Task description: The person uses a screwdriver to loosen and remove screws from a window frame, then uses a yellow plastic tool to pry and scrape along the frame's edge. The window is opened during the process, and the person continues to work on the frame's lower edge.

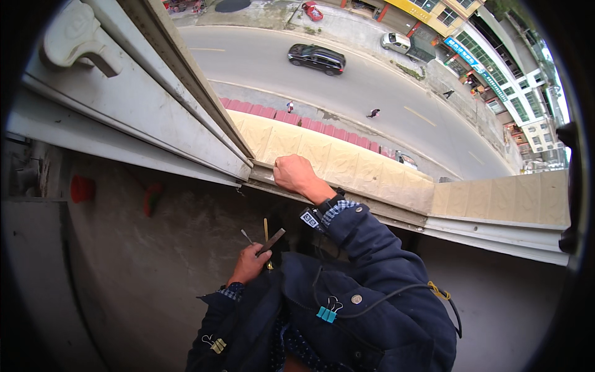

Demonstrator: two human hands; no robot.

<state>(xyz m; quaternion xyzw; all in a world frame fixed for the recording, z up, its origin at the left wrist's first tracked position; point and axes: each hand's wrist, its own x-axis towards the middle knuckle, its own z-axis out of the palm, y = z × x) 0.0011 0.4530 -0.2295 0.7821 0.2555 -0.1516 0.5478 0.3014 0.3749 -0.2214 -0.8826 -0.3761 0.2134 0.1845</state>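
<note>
My right hand is closed at the window's bottom track, beside the sliding sash's corner; whether its fingers hold anything is hidden. Lower down, near my jacket, my left hand grips a flat dark metal bar, with a thin metal tool and a yellow rod sticking up beside it. The white sliding sash with its latch fills the upper left. Beige tiles line the ledge outside the track.
Beyond the ledge, far below, lie red roofing, a road with a black car, pedestrians and shopfronts. Inside, below the window, are a concrete floor, red objects at the left and a grey edge at the far left.
</note>
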